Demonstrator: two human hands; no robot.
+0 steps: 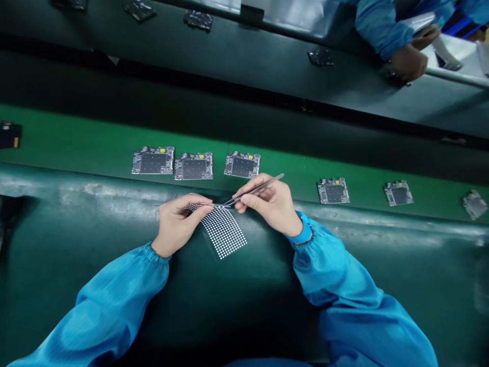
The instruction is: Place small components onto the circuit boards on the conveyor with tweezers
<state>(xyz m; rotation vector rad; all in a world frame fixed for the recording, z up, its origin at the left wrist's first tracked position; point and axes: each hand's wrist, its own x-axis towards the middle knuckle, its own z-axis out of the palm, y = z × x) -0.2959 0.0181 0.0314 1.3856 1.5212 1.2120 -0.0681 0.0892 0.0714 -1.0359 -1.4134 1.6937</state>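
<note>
My left hand (179,221) pinches the upper edge of a clear sheet of small white round stickers (225,232), which bends and hangs down over the green mat. My right hand (269,201) is closed around metal tweezers (260,188), their tips pointing left at the sheet's top edge. Whether the tips hold a sticker is too small to tell. Just beyond my hands lie circuit boards: one (242,164) right behind my right hand, another (194,166) behind the sheet, and a third (153,161) farther left.
More circuit boards (333,191) lie to the right along the green strip (282,158). A dark part (9,135) is at its left end. Across on the far bench (244,48), several dark wrapped pieces (198,19) lie, and a co-worker's hands (410,61) are at the upper right.
</note>
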